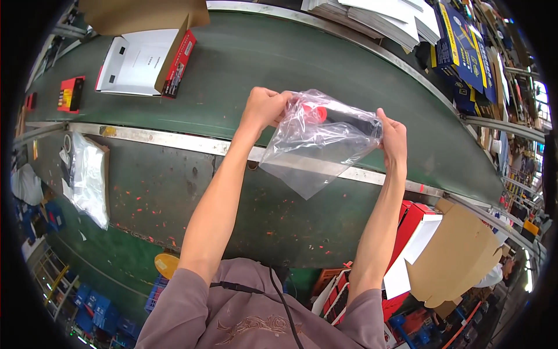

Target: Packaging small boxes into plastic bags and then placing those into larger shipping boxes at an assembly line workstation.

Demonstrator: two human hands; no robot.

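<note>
A clear plastic bag (pixel 317 142) is stretched between my two hands above the green belt, its lower corner hanging loose. My left hand (pixel 265 109) pinches the bag's upper left edge. My right hand (pixel 393 137) grips the bag's right edge, thumb pointing up. Through the film shows something with a round red end (pixel 315 113) and a dark, long part (pixel 354 120) reaching toward my right hand. Whether it lies inside the bag or behind it, I cannot tell.
An open white-lined box (pixel 142 61) and a small red-and-black box (pixel 70 94) stand on the belt (pixel 232 58) at left. A stack of clear bags (pixel 90 177) lies on the near bench. Red cartons (pixel 415 224) with brown flaps are at right; white sheets (pixel 378 14) lie beyond the rail.
</note>
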